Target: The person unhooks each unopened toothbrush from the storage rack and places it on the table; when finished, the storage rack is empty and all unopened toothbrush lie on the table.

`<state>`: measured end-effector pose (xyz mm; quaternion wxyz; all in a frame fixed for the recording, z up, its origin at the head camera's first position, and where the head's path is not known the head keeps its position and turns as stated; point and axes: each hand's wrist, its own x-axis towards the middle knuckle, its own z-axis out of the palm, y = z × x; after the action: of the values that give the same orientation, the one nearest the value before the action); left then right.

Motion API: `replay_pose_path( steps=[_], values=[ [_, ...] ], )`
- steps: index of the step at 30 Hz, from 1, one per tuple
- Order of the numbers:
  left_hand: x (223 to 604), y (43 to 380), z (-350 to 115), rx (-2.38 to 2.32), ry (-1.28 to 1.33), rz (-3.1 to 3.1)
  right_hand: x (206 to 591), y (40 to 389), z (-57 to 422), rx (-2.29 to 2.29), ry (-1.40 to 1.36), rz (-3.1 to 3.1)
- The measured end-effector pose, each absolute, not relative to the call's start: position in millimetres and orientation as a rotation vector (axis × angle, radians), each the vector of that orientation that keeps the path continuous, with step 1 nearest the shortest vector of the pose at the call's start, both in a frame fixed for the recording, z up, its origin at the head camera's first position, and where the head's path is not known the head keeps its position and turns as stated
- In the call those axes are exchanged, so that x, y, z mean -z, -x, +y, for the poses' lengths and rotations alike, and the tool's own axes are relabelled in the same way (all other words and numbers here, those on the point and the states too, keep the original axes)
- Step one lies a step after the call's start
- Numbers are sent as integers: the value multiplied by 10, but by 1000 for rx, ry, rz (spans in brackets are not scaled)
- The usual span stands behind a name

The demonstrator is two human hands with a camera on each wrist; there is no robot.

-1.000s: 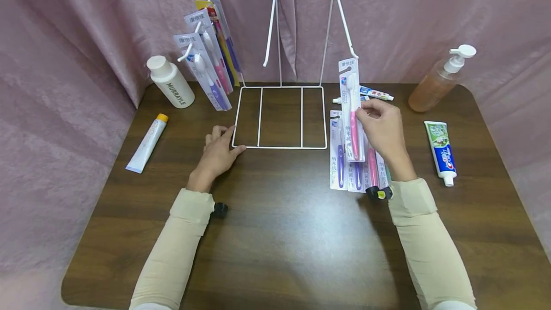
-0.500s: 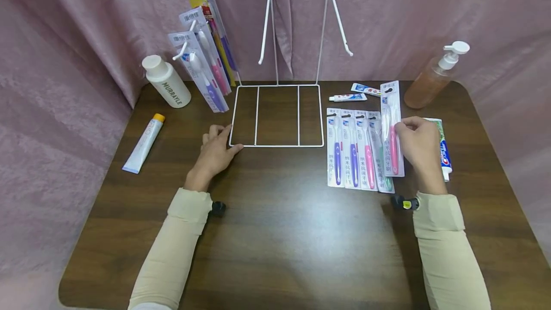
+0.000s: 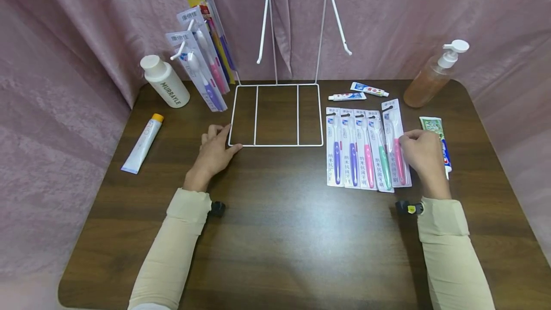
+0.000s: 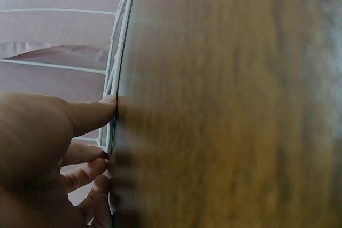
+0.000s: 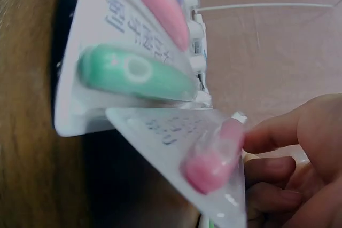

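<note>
My right hand (image 3: 424, 154) pinches the right edge of a carded toothbrush with a pink handle (image 3: 399, 159). In the right wrist view this pink toothbrush (image 5: 211, 164) is tilted, one edge close against the card of a green toothbrush (image 5: 139, 73). Left of it in the head view lie more carded toothbrushes in a row: green (image 3: 384, 166), pink (image 3: 369, 166) and two purple (image 3: 337, 164). My left hand (image 3: 213, 152) grips the front left corner of a white wire rack (image 3: 281, 146), thumb on the front bar, as the left wrist view shows.
Several carded toothbrushes (image 3: 195, 71) hang on the rack's left arm; its two other arms are bare. A white bottle (image 3: 165, 83) and a yellow-capped tube (image 3: 144, 142) stand left. Two small tubes (image 3: 347, 96), a pump bottle (image 3: 430, 80) and a toothpaste tube (image 3: 432, 125) are at right.
My right hand has carried the pink toothbrush from in front of the rack's right arm, right and down to the end of the row. The left hand stays at the rack's corner.
</note>
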<state>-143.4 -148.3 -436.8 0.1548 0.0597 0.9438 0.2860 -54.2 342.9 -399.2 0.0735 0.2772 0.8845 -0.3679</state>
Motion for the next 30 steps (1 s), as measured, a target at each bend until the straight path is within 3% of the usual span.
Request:
replay_pose_path(
  steps=[30],
  values=[
    [4375,1433,-1507,-804,-177,2714,4184,445,3403,1021,-863,2740]
  ],
)
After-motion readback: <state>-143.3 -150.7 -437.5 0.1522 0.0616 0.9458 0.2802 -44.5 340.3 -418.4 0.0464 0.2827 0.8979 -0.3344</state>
